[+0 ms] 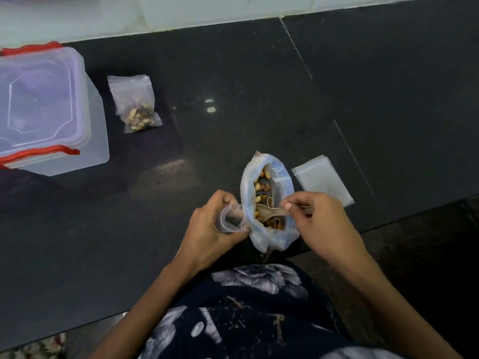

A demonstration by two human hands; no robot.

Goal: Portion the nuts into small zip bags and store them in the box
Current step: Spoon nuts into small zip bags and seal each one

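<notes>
Spoon in right hand grip | over nuts

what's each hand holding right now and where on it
The left hand grips a small empty zip bag around its open mouth. The right hand pinches a spoon by its handle, bowl down in the big bag of nuts.
</notes>
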